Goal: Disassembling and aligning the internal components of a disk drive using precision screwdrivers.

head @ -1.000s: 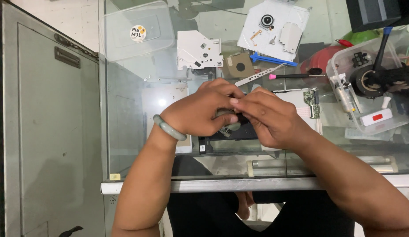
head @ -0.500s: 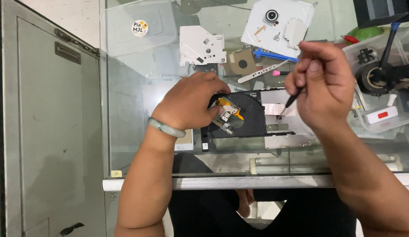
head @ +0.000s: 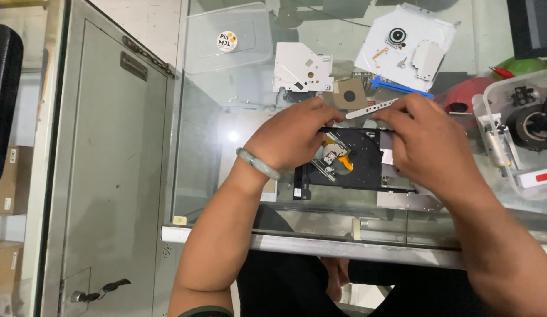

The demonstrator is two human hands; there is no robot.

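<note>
Both my hands grip a black opened disc drive (head: 350,161) on the glass counter (head: 226,147).
My left hand (head: 294,138) clasps its left side, my right hand (head: 426,144) its right; white metal covers (head: 300,67) lie beyond.

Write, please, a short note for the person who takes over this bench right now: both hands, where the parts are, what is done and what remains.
Left hand: bare, resting on the far left edge of the black drive tray.
Right hand: on the tray's right side; whether it holds a tool, I cannot tell.
Tray: flat on the glass counter, inner parts and orange ribbon exposed.
Done: the silver cover plates lie apart at the back.
Left: the tray's inner parts are not yet removed.
</note>
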